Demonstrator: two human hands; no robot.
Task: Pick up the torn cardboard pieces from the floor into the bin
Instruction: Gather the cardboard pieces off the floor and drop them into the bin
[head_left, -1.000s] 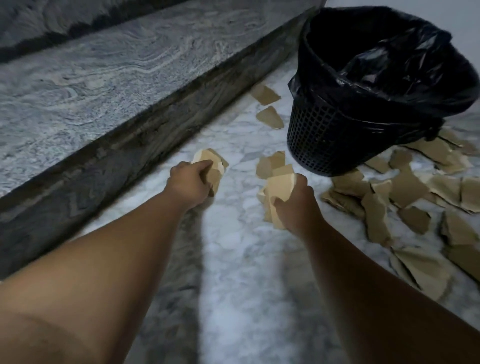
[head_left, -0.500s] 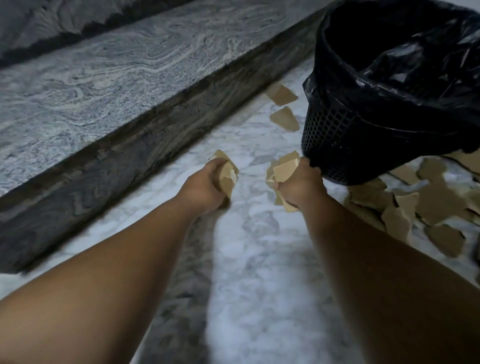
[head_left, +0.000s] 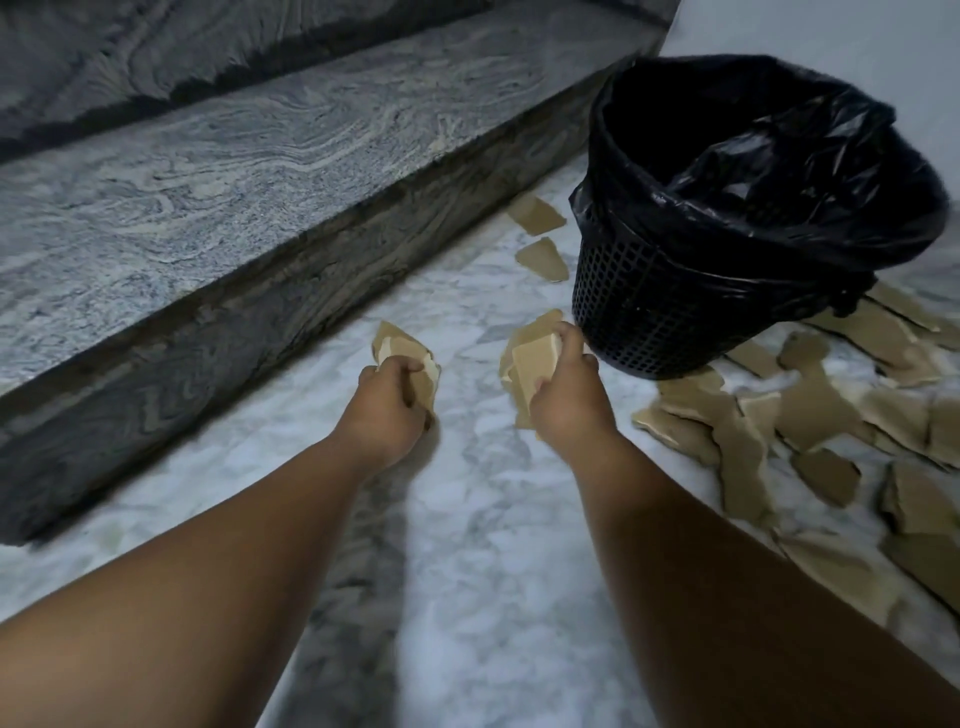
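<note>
Gripping 2 cardboard bunches (head_left: 402, 347) (head_left: 532, 361): L hand (head_left: 387, 410), R hand (head_left: 569, 397); 1 bin (head_left: 649, 312).

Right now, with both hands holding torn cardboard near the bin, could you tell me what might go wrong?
The torn brown cardboard pieces fan loosely out of the right hand and left hand; some could slip before reaching the black mesh bin. The crumpled black plastic liner sags into the opening, so dropped pieces might catch on it or spill outside.
</note>
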